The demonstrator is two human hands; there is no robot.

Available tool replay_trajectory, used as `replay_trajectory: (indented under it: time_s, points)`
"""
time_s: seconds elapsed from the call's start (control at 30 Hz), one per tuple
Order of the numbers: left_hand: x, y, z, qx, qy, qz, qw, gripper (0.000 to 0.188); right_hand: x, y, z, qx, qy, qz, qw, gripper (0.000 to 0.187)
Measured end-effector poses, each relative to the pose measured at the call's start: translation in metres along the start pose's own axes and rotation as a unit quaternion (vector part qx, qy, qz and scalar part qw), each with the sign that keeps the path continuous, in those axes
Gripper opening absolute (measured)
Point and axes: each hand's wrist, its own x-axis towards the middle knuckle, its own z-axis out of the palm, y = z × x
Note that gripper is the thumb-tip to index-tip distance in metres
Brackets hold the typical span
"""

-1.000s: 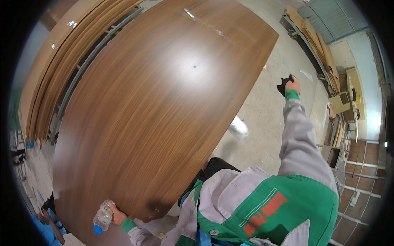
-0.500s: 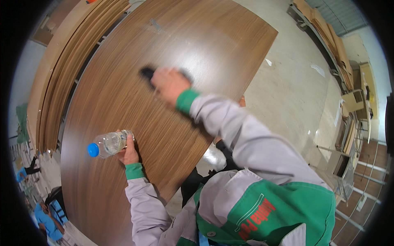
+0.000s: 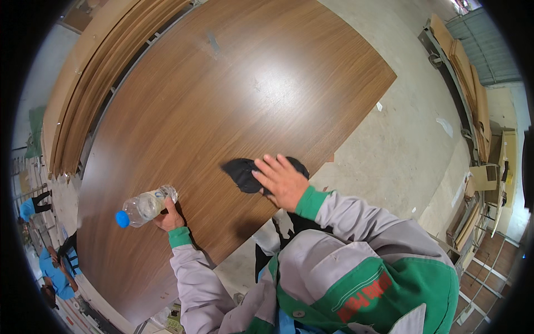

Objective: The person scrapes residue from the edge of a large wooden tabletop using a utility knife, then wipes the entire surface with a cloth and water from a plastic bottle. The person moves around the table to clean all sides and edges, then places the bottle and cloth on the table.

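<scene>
A large brown wood-grain board [image 3: 167, 122] spreads out in front of me. On it, close to the edge nearest me, my right hand [image 3: 282, 182] presses down on a black cloth [image 3: 240, 173], its fingers stretched over the fabric. Cloth shows on both sides of the hand; the part under the palm is hidden. My left hand [image 3: 170, 217] is wrapped round the base end of a clear plastic bottle [image 3: 146, 207] with a blue cap. The bottle lies tilted over the board, cap pointing left. Whether it touches the surface I cannot tell.
Several long brown panels [image 3: 83, 83] stand stacked along the left. A grey mark [image 3: 213, 41] shows on the board's far part. More boards lean on a rack [image 3: 445, 61] at the right, across the pale floor [image 3: 400, 145]. A person in blue [image 3: 55, 273] is at the lower left.
My right hand has swept the black cloth from the board's middle toward me and to the right. The left hand still holds the bottle, almost where it was. The view has shifted slightly.
</scene>
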Motion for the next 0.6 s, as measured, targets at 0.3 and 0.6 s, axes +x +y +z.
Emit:
replay_trajectory:
  time_s: [0.3, 0.6]
  points:
    - [0.008, 0.011, 0.017, 0.002, -0.012, -0.034, 0.999, 0.056, 0.171, 0.123, -0.068, -0.09, -0.052, 0.11, 0.988, 0.05]
    - [-0.004, 0.013, 0.019, -0.014, -0.024, 0.0, 1.0, 0.058, 0.088, 0.162, -0.092, -0.06, 0.01, 0.177, 0.982, 0.037]
